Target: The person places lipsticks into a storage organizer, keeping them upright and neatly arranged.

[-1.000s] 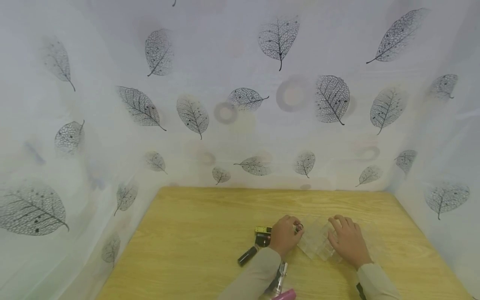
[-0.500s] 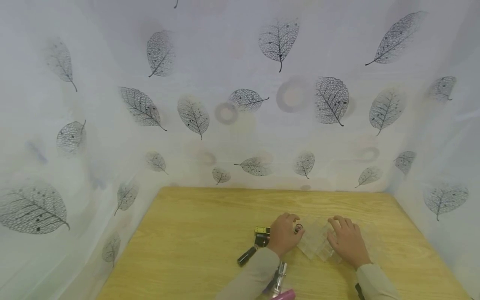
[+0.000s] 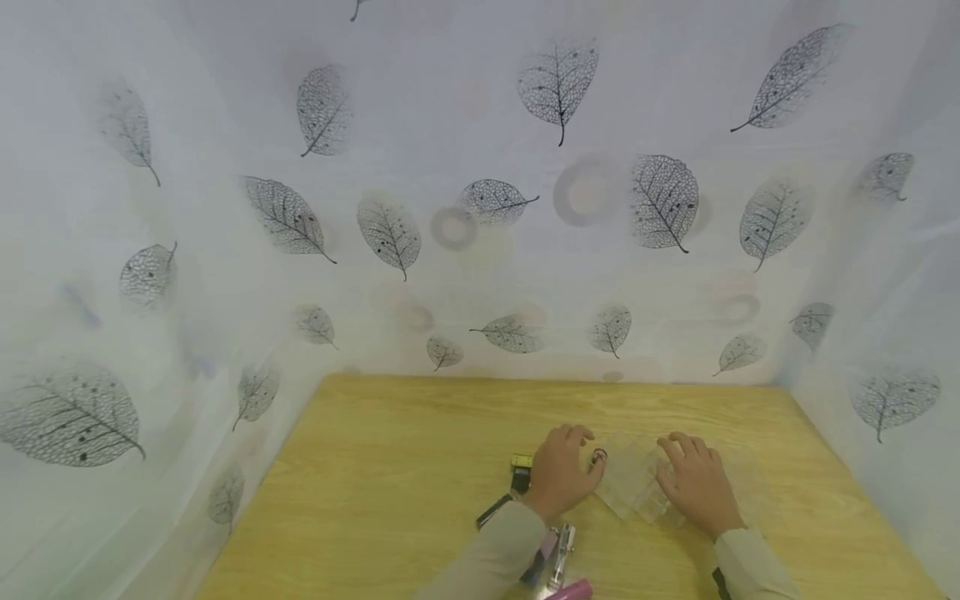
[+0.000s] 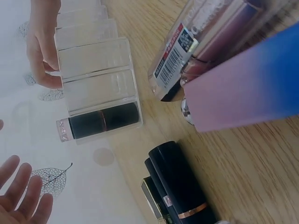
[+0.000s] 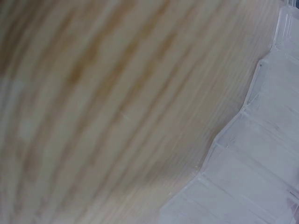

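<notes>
A clear case [image 4: 93, 88] of hard, shiny plastic sits on the table [image 3: 420, 442], between the two hands and partly under the right one. Its edge goes in and out like steps. Three slots show at the end by the left hand. One smooth black tube [image 4: 103, 120], round like a crayon, stands upright in the end slot. It has one copper ring and a pale, sparkly top that pokes out.

The left hand [image 3: 561, 475] is just beside that tube. Its fingers are spread wide and hold nothing. The right hand [image 3: 702, 490] holds the top of the case, with its thumb and fingers bent onto it. How hard it squeezes, the pictures cannot tell.

Near the left hand lie two loose black tubes [image 4: 180, 184], side by side, the bigger one with one copper ring. One gold-and-black piece [image 4: 154, 198] is next to them.

Closer to the person are one see-through pack [image 4: 173, 63] with a stripy barcode sticker and one flat-sided box [image 4: 247, 84] that fades from pink to blue.

The table has light yellow wood with wavy lines. Behind it hangs a thin white sheet [image 3: 525, 275] with about twenty lacy leaves printed on it. Two pale sleeves [image 3: 753, 562] show.
</notes>
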Action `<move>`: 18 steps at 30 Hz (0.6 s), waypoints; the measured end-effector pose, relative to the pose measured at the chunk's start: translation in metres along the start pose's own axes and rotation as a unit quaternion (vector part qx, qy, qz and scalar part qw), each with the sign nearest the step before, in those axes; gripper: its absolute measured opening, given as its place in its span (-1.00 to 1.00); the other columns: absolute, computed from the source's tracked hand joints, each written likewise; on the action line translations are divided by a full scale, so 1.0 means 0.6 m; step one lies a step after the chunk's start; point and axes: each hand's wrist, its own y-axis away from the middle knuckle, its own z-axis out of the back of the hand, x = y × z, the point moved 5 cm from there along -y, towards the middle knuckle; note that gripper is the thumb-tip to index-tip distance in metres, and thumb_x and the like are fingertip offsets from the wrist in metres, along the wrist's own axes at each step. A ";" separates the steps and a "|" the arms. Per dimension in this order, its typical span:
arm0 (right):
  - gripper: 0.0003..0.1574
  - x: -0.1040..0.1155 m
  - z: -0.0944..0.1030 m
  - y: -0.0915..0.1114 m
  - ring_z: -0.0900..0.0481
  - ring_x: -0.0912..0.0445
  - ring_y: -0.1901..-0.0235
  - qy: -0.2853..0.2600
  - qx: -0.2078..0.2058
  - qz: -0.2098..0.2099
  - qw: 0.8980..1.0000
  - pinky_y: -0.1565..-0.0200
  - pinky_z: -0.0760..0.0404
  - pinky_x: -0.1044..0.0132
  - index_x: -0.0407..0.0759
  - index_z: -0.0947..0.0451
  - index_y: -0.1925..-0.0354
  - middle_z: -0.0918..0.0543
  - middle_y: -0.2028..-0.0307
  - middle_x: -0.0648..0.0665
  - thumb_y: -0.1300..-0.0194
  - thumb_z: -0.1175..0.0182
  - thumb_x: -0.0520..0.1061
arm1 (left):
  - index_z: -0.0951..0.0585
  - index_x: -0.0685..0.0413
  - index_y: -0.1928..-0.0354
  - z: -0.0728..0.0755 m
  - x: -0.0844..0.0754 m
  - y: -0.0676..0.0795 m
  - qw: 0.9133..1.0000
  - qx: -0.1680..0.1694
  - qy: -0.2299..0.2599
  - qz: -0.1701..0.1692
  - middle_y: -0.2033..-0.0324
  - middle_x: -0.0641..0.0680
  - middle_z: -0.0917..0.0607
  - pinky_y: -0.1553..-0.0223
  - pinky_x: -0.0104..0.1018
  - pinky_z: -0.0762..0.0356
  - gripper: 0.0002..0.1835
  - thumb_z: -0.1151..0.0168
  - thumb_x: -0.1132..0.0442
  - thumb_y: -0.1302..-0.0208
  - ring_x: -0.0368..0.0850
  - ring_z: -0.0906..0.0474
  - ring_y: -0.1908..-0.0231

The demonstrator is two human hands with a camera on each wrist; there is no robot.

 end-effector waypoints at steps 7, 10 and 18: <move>-0.49 -0.002 -0.004 0.001 -0.45 -0.20 0.07 -0.006 -0.002 0.000 1.000 0.16 -0.44 -0.13 -0.27 -0.48 0.02 -0.53 0.06 -0.29 -0.04 -0.20 -0.10 | -0.56 -0.01 0.08 0.020 0.006 0.013 1.000 0.022 0.022 -0.005 0.25 -0.04 -0.64 0.33 -0.57 -0.46 -0.63 -0.32 0.06 -0.06 -0.25 -0.53 0.25; -0.50 -0.001 -0.004 0.001 -0.44 -0.20 0.06 -0.007 0.001 -0.001 1.000 0.15 -0.44 -0.14 -0.27 -0.47 0.02 -0.53 0.06 -0.29 -0.05 -0.20 -0.10 | -0.54 -0.02 0.04 0.031 0.012 0.022 0.999 0.029 0.022 -0.013 0.21 -0.06 -0.63 0.26 -0.54 -0.50 -0.61 -0.32 0.05 -0.07 -0.24 -0.53 0.21; -0.51 -0.001 -0.004 0.001 -0.45 -0.20 0.07 -0.008 0.004 -0.004 1.000 0.15 -0.43 -0.15 -0.28 -0.47 0.02 -0.53 0.07 -0.29 -0.05 -0.20 -0.11 | -0.53 0.02 0.05 0.055 0.029 0.048 0.998 0.007 0.033 -0.045 0.21 -0.04 -0.63 0.24 -0.53 -0.52 -0.57 -0.37 0.09 -0.02 -0.21 -0.55 0.20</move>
